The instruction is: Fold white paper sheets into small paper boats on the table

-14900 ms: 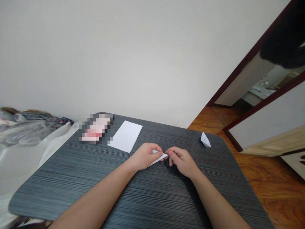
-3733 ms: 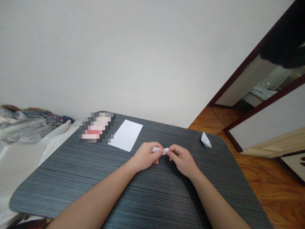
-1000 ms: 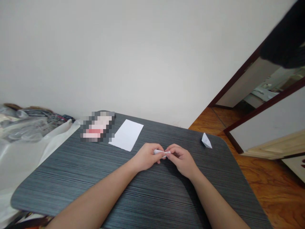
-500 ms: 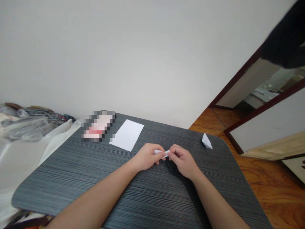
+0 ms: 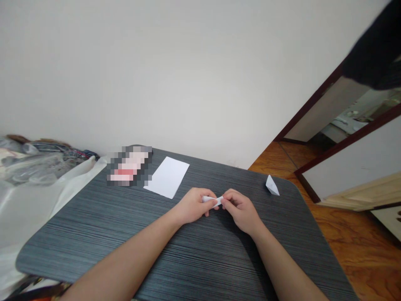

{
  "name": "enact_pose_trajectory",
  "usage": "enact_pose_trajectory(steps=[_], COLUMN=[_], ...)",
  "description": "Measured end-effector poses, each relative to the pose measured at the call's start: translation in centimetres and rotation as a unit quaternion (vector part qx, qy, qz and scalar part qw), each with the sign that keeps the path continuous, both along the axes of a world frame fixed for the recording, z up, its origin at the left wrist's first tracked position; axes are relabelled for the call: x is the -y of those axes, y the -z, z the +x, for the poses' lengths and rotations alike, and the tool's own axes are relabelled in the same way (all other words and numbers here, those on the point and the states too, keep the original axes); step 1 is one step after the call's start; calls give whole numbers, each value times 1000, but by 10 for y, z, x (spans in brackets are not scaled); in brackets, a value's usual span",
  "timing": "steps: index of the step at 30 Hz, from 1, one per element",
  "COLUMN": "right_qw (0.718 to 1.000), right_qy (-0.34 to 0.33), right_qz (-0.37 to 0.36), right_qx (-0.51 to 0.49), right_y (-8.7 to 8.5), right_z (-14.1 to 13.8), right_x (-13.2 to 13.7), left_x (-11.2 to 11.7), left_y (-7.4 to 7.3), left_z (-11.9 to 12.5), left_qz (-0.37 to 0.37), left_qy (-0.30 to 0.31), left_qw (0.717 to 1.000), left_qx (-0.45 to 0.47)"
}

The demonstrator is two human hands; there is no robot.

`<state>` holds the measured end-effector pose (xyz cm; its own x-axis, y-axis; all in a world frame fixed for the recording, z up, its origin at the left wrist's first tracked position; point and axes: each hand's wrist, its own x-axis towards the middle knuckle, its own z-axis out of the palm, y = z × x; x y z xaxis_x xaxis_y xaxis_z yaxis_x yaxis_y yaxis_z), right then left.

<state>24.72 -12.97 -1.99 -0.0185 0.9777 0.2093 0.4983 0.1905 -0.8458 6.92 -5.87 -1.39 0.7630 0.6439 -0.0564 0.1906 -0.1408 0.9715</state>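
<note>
**Right Fingertips Drew Off, Baring More of the Paper**

Over the last second, the right hand (image 5: 241, 211) had slid its fingertips a little away from those of the left hand (image 5: 192, 207), so more of the paper (image 5: 219, 202) showed between them. In the final half second hardly anything shifted. About fifteen seconds earlier the paper had looked like a longer, sharp-tipped wedge; at this moment what showed was a short, narrow band. To judge by that, the folding had moved on to smaller, tighter creases, though the fingers hid too much to make out each fold.

Both grips were clamped on the paper: the left thumb and fingers held its longer part, the right thumb and fingers pinched its other end. It sat between the two hands, in front of the person, over the middle of the table (image 5: 103, 225).

The count: two hands, one paper held between them, and one table. On the table, one white sheet (image 5: 167, 177) lay flat beyond the left hand; whether it was single or a stack could not be told. One folded piece (image 5: 272, 185) rested near the far right corner, and one pixelated item (image 5: 130, 165) lay left of the sheet.
</note>
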Motion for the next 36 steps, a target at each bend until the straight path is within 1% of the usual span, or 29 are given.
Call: enact_pose_trajectory(steps=[3, 10, 18, 26, 32, 36], right_qw=[1000, 999, 997, 995, 993, 991], right_qy=[0, -31, -39, -55, -67, -73], right_qz=[7, 29, 70, 84, 91, 92], right_qx=[8, 18, 18, 8, 41, 69], right_y=[1, 0, 3, 3, 2, 0], right_z=[1, 1, 5, 6, 6, 6], right_x=[0, 0, 0, 0, 1, 1], left_x=[0, -2, -3, -3, -3, -2], left_y=[0, -1, -3, -3, -5, -6], left_z=[0, 0, -2, -2, -2, -1], left_qz=[-4, -41, -60, -73, -77, -70], left_qy=[2, -12, 1, 6, 2, -11], left_qw=[1000, 999, 998, 997, 997, 997], left_qx=[2, 10, 6, 15, 9, 2])
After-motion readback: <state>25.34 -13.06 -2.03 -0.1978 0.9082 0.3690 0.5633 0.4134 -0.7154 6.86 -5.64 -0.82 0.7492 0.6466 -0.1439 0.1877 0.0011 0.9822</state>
